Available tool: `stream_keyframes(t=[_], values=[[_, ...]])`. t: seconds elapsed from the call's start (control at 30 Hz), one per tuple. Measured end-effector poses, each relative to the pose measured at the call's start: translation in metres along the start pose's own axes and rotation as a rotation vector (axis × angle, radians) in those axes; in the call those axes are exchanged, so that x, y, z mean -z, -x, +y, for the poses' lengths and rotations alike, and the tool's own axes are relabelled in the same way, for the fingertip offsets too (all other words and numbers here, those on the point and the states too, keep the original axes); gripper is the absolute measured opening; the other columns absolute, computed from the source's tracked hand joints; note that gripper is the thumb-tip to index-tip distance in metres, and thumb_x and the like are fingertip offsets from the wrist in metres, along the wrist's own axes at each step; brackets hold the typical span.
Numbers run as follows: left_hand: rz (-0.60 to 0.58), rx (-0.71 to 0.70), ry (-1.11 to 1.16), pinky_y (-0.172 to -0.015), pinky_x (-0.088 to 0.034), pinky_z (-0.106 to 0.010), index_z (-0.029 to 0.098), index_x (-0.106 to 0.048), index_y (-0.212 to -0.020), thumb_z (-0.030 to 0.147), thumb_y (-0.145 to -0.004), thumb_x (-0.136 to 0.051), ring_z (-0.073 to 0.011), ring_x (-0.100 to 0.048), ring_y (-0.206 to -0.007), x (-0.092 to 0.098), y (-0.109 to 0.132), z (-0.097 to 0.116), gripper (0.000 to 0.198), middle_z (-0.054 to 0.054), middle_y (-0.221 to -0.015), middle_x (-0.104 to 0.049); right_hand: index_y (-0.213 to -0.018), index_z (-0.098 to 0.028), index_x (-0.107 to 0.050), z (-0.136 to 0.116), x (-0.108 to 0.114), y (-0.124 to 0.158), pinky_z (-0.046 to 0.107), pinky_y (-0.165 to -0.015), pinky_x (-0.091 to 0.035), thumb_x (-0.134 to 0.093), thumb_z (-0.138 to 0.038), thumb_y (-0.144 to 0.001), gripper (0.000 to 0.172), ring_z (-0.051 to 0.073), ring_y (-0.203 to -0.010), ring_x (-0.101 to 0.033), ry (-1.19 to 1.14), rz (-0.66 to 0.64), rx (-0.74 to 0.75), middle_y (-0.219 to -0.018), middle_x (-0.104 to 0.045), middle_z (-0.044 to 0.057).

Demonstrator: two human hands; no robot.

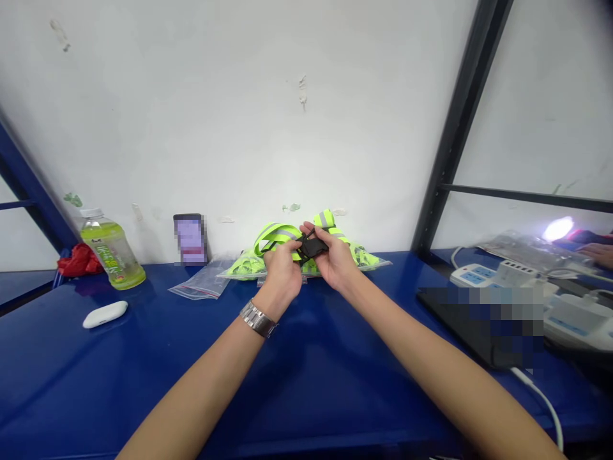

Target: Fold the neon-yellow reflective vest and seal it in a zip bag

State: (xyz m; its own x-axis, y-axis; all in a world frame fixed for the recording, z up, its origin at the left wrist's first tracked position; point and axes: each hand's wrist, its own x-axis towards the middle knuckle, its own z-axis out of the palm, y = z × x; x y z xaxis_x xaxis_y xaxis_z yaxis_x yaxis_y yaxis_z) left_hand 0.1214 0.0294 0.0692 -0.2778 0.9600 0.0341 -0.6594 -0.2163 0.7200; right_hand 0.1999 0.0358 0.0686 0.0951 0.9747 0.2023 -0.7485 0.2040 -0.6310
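Both my hands meet above the blue table (306, 370), near the far wall. My left hand (282, 271), with a metal watch on its wrist, and my right hand (332, 259) are both closed on a black plastic buckle (310, 246). The buckle sits on a neon yellow-green reflective strap (275, 234) that loops up behind my fingers. More of the same straps lie in clear bags (244, 267) just behind my hands.
A green drink bottle (111, 249), a red cloth (79, 260) and a white case (105, 314) lie at the left. A phone (189, 239) leans on the wall beside empty zip bags (201, 285). Power strips (479, 276), a cable and a dark device (460, 319) fill the right; another person's hand (598, 253) shows there.
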Motion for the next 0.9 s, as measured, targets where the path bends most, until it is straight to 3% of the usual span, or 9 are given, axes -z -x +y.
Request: stream_keyframes(t=[0.17,0.3,0.43,0.53,0.7,0.9], values=[[-0.110,0.008,-0.017,-0.073,-0.049,-0.024,0.012,-0.064,-0.073,0.016,-0.055,-0.079,-0.0148,-0.063,-0.080,0.010,0.000,0.003,0.023,-0.003,-0.081,-0.068,-0.082,-0.016,-0.065,0.003,0.012,0.010,0.031,-0.086,-0.055,-0.066,-0.028,-0.073,0.015,0.021,-0.099,-0.065,0.011,-0.085,-0.071,-0.091,-0.072,0.006],[0.003,-0.029,-0.089,-0.068,-0.050,-0.026,0.012,-0.061,-0.072,0.017,-0.057,-0.076,-0.0132,-0.062,-0.069,0.013,-0.001,-0.006,0.022,0.000,-0.073,-0.065,-0.084,-0.019,-0.061,0.001,0.014,0.016,0.038,-0.080,-0.058,-0.072,-0.035,-0.069,0.024,0.026,-0.097,-0.066,0.000,-0.116,-0.072,-0.089,-0.072,0.006],[0.045,-0.065,-0.123,-0.063,-0.049,-0.025,0.013,-0.059,-0.072,0.016,-0.060,-0.071,-0.0120,-0.061,-0.064,0.013,-0.003,-0.018,0.017,0.001,-0.069,-0.063,-0.077,-0.018,-0.062,0.008,0.009,0.011,0.033,-0.077,-0.059,-0.079,-0.027,-0.061,0.025,0.021,-0.082,-0.069,0.045,0.085,0.051,-0.074,-0.070,0.003],[-0.024,-0.113,-0.171,-0.068,-0.051,-0.025,0.014,-0.063,-0.074,0.019,-0.064,-0.069,-0.0142,-0.064,-0.072,0.017,-0.004,-0.024,0.013,-0.002,-0.076,-0.067,-0.068,-0.016,-0.059,0.014,0.008,0.003,0.032,-0.069,-0.060,-0.081,-0.016,-0.053,0.026,0.019,-0.068,-0.068,0.079,0.246,0.131,-0.064,-0.068,0.002],[-0.170,-0.240,-0.358,-0.082,-0.049,-0.028,0.014,-0.070,-0.077,0.021,-0.068,-0.067,-0.0202,-0.064,-0.095,0.039,-0.010,-0.025,0.012,-0.007,-0.094,-0.071,-0.069,-0.018,-0.056,0.018,0.018,0.001,0.031,-0.065,-0.060,-0.077,-0.011,-0.051,0.028,0.019,-0.068,-0.069,0.125,0.328,0.182,-0.067,-0.070,0.002],[-0.367,-0.341,-0.644,-0.073,-0.049,-0.028,0.016,-0.071,-0.070,0.015,-0.064,-0.069,-0.0230,-0.064,-0.080,0.073,-0.013,-0.004,0.007,-0.004,-0.067,-0.067,-0.071,-0.016,-0.062,0.017,0.035,0.017,0.036,-0.071,-0.059,-0.075,-0.008,-0.049,0.027,0.023,-0.077,-0.069,0.236,0.267,0.186,-0.074,-0.073,0.005]])
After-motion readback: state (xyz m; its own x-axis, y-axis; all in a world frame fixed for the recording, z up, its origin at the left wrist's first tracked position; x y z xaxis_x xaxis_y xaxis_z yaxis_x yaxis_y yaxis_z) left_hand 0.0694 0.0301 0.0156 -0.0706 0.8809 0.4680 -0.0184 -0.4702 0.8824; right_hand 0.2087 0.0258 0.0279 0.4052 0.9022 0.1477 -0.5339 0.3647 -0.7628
